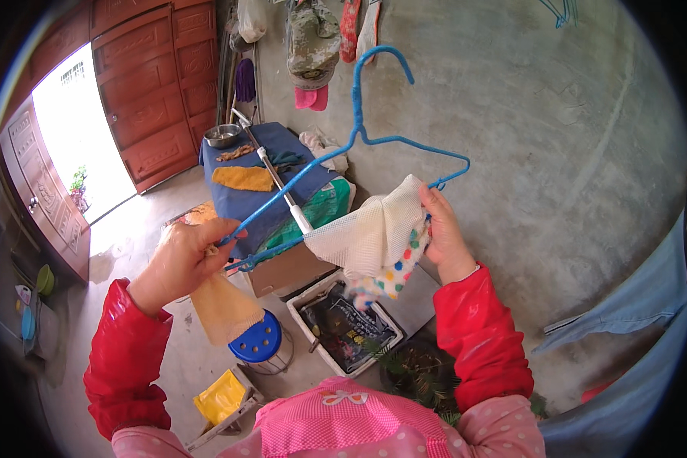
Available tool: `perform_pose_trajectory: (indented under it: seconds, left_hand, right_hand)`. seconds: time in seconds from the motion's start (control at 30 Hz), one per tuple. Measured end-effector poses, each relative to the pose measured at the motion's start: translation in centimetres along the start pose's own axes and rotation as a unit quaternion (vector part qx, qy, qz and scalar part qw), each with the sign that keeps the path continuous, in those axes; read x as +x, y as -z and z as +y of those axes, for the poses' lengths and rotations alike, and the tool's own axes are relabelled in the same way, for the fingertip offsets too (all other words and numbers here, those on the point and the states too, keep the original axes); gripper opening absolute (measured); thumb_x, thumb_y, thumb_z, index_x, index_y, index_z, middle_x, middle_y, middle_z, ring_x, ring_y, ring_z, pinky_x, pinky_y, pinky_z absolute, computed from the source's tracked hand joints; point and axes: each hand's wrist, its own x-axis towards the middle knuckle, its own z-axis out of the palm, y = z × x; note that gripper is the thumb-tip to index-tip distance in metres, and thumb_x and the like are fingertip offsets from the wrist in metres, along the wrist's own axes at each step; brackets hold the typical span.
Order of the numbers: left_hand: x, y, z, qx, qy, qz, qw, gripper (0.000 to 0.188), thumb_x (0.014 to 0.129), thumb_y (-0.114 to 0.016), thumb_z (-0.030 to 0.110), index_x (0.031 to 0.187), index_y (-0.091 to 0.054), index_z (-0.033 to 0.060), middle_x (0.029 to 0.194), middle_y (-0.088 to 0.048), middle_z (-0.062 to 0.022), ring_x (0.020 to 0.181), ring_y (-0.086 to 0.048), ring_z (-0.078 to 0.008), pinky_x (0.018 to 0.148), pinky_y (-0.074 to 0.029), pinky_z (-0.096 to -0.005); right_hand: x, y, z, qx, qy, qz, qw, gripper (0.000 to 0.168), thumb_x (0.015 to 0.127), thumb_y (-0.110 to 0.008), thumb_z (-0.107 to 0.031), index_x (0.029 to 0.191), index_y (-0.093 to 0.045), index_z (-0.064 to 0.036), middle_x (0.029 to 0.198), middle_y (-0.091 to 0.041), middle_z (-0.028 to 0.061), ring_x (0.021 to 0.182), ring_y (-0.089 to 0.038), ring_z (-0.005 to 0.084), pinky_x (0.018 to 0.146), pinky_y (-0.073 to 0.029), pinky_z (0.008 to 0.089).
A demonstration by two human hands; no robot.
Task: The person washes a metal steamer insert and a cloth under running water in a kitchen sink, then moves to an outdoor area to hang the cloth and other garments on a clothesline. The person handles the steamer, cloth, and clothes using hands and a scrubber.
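Note:
A blue coated clothes hanger [356, 109] is held up in front of me, its hook at the top. My left hand [186, 257] grips the hanger's left corner, and a yellowish mesh cloth [226, 306] hangs below that hand. A cream mesh cloth [372, 232] is draped over the right part of the hanger's lower bar, and a white cloth with coloured dots [398, 269] hangs beneath and behind it. My right hand [443, 235] pinches the edges of these cloths near the hanger's right end.
A table with a blue cover [223, 197] bears a steel bowl [222, 135], a yellow cloth [243, 178] and a pole [272, 172]. Below are a blue stool [257, 338], a foam box [343, 375] and a potted plant [418, 372]. Jeans [624, 320] hang at right.

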Motion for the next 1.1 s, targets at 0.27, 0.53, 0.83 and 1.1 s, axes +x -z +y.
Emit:
perform_pose_trajectory:
  seconds: [0.27,0.53,0.83,1.1]
  left_hand:
    - [1.4,-4.4,2.4,0.423,-0.110,0.308,0.845,0.036,0.078,-0.066,0.013,0.114,-0.059,0.0110,0.107,-0.059,-0.0106,0.060,-0.061,-0.0214,0.055,-0.048,-0.0322]
    - [5.7,-11.7,-1.0,0.280,0.003,0.053,0.959,0.016,0.085,-0.054,0.022,0.083,-0.058,0.0068,0.070,-0.062,-0.0095,0.064,-0.063,-0.0250,0.055,-0.047,-0.0359]
    - [5.6,-11.0,-2.8,0.336,-0.018,0.034,0.941,0.027,0.086,-0.055,0.030,0.077,-0.063,0.0056,0.065,-0.062,-0.0129,0.059,-0.064,-0.0279,0.049,-0.048,-0.0363]
    - [4.6,-8.9,-2.5,0.211,0.014,-0.091,0.973,0.028,0.086,-0.055,0.032,0.078,-0.065,0.0068,0.072,-0.063,-0.0150,0.068,-0.063,-0.0315,0.059,-0.049,-0.0383]
  right_hand:
    - [0.4,-1.9,2.2,0.026,0.090,0.057,0.994,0.018,0.087,-0.063,-0.017,0.094,-0.059,-0.002,0.091,-0.063,0.0049,0.081,-0.059,0.0128,0.073,-0.048,0.0281]
    - [0.2,-3.5,2.9,-0.077,0.090,-0.016,0.993,0.020,0.087,-0.064,-0.019,0.094,-0.061,-0.001,0.087,-0.062,0.0014,0.079,-0.055,0.0082,0.070,-0.045,0.0234]
    - [0.1,0.8,4.7,-0.357,0.110,0.015,0.927,0.017,0.089,-0.060,-0.017,0.086,-0.065,-0.001,0.076,-0.059,-0.0036,0.072,-0.049,0.0033,0.065,-0.041,0.0188]
    - [1.0,4.3,0.4,-0.492,0.153,0.086,0.853,0.020,0.084,-0.064,-0.017,0.077,-0.063,0.001,0.068,-0.060,0.0004,0.060,-0.050,0.0060,0.055,-0.042,0.0236]
